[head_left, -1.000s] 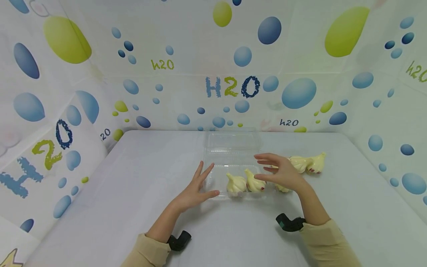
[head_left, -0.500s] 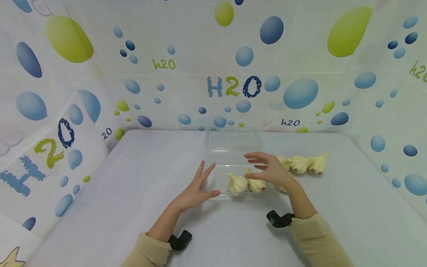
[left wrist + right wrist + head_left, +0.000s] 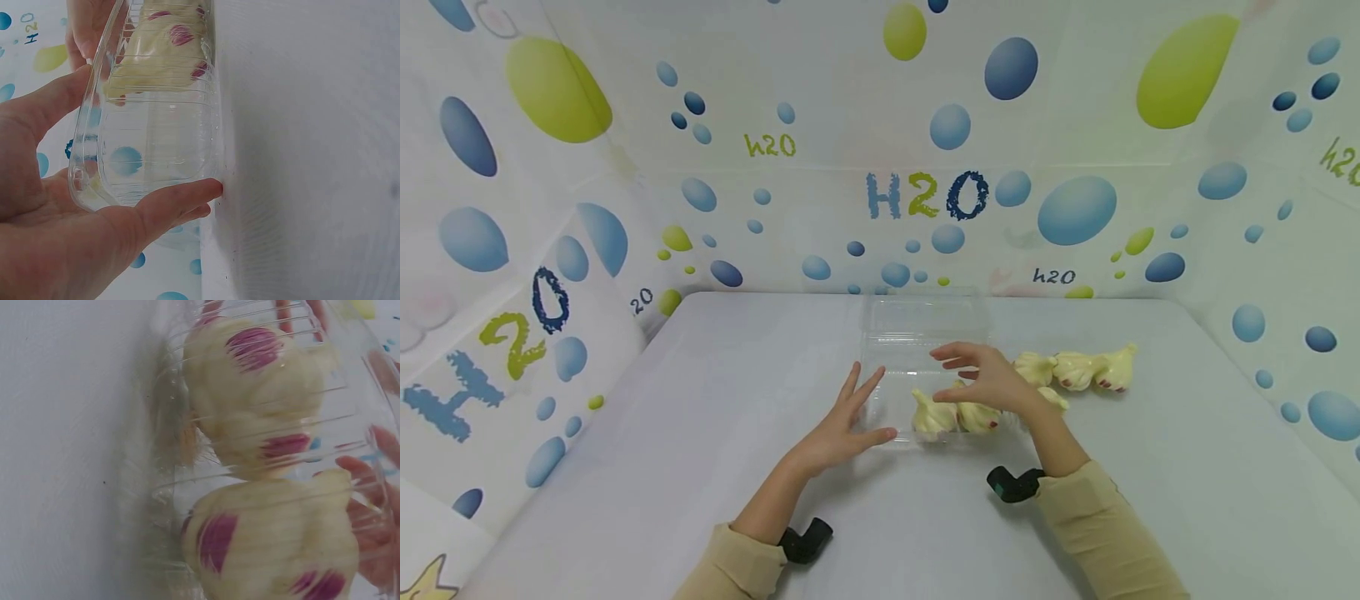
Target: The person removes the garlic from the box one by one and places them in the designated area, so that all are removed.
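A clear plastic clamshell box [image 3: 891, 398] lies open, its lid [image 3: 925, 317] folded back away from me. Two cream garlic bulbs [image 3: 932, 412] with purple patches sit in its right part; the right one [image 3: 979, 417] is partly hidden by my hand. My left hand [image 3: 831, 437] spreads its fingers round the box's left end; in the left wrist view the fingers touch the clear wall [image 3: 94, 131]. Over the right bulb hovers my right hand [image 3: 996, 385], fingers bent loosely, thumb apart from them, nothing seen between. The right wrist view shows both bulbs through the ribbed wall [image 3: 262, 394].
Several more garlic bulbs [image 3: 1075, 371] lie on the white table [image 3: 700, 400] to the right of the box, one [image 3: 1054, 398] partly behind my right wrist. A white wall sheet [image 3: 820, 225] with blue and green spots surrounds the table.
My right hand has moved left across the box, from its right edge to above the bulbs, uncovering more loose garlic on the right. My left hand has stayed in place.
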`<state>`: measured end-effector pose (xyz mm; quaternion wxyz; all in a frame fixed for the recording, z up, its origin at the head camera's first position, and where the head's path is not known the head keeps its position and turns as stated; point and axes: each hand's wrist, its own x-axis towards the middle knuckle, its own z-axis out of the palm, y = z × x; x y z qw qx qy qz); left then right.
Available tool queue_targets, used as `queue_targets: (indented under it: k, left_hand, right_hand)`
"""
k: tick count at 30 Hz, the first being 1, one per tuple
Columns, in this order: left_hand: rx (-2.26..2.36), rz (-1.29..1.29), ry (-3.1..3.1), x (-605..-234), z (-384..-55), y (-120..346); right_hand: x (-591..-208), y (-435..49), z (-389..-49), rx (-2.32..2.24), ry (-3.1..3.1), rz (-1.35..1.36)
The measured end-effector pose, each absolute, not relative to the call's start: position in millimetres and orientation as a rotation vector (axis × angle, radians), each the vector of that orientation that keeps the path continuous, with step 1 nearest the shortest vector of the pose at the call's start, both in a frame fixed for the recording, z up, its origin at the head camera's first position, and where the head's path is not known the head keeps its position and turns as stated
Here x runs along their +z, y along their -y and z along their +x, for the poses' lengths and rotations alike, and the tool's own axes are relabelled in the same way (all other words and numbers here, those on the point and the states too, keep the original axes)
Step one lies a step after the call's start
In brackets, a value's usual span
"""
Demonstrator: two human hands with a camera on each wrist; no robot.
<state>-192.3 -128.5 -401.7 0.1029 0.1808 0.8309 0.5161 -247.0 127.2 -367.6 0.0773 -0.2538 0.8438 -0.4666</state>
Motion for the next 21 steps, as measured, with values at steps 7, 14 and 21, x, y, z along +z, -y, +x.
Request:
queue_targets:
  k: [7,14,21]
  left_hand:
    - [1.525,0.535,-2.451,-401.4,-192.4,128.8]
    - [1.518,0.535,-2.457,-400.8,-192.9,128.5]
    - [1.513,0.528,-2.469,-400.7,-192.8,127.5]
  right_hand:
    - [-370.9,-122.4,-252.3,-1.252,-2.511,-0.785]
    - [-374.3,-119.5,-253.9,-1.155,-2.498,-0.844]
    - [-375.7,-117.1,-252.1,-1.096,-2.483,-0.9]
